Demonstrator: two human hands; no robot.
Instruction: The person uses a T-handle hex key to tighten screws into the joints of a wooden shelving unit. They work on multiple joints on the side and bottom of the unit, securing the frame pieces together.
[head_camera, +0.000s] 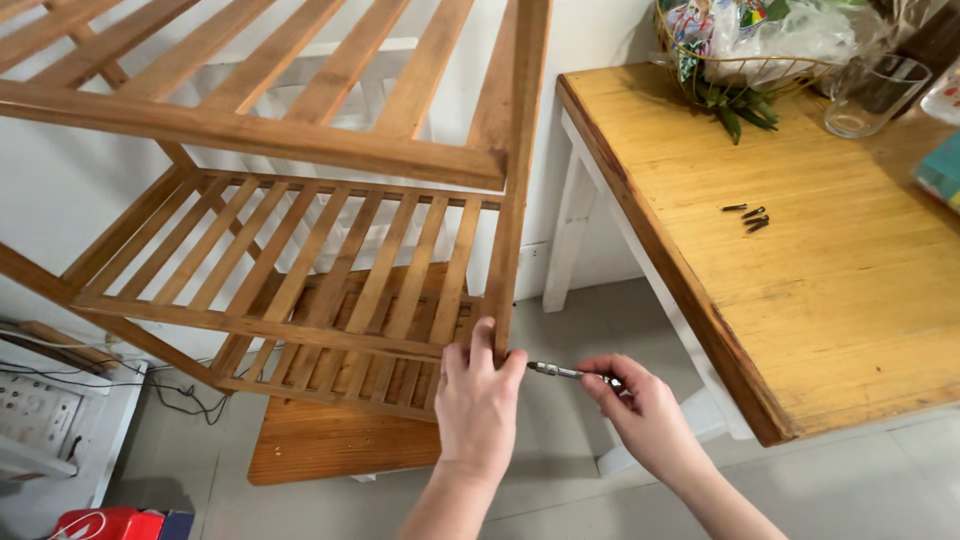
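A slatted wooden shelf rack (300, 250) with several tiers stands in front of me. My left hand (478, 400) grips the lower end of its right front post (505, 240) beside the bottom tier. My right hand (640, 405) holds a small metal screwdriver (560, 371) level, its tip pointing left at the post next to my left fingers. Several dark screws (750, 216) lie loose on the yellow wooden table (830, 300) to the right.
On the table's far end stand a wire basket (740, 50) of wrapped items and a clear glass (870, 95). A flat wooden board (330, 440) lies on the floor under the rack. Cables and a white unit (50, 420) sit at the lower left.
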